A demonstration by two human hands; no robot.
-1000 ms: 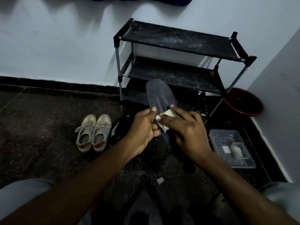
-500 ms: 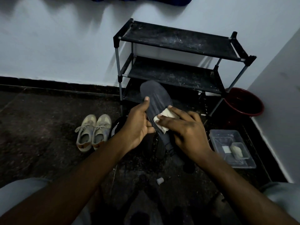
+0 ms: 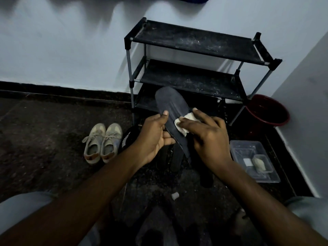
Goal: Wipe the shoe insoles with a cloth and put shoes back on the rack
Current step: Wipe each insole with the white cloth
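The insole (image 3: 172, 102) hangs just in front of the rack (image 3: 195, 41), pinched in the left hand (image 3: 154, 134) grip, thumb on top. The right hand (image 3: 207, 137) pinches the cloth (image 3: 184, 119) against it. Best to wipe in long strokes toward the far tip, bracing from beneath.

A: How many shoes can you count?
B: 2 beige sneakers (image 3: 103, 142) and 1 black shoe (image 3: 126, 141). The dark shapes lower down are too dim to count.
A: Insoles and cloths?
B: 1 insole (image 3: 170, 102), 1 cloth (image 3: 182, 121).
A: Hands?
B: 2, the left hand (image 3: 152, 137) and the right hand (image 3: 209, 139).
A: Racks?
B: 1 rack (image 3: 195, 41), with 3 shelves (image 3: 186, 80).
A: Containers?
B: 3 in all: 1 red bucket (image 3: 268, 110), 1 clear tray (image 3: 248, 150) and 1 smaller tub (image 3: 260, 162).
A: Anything loose?
B: 1 small white cap (image 3: 175, 195).
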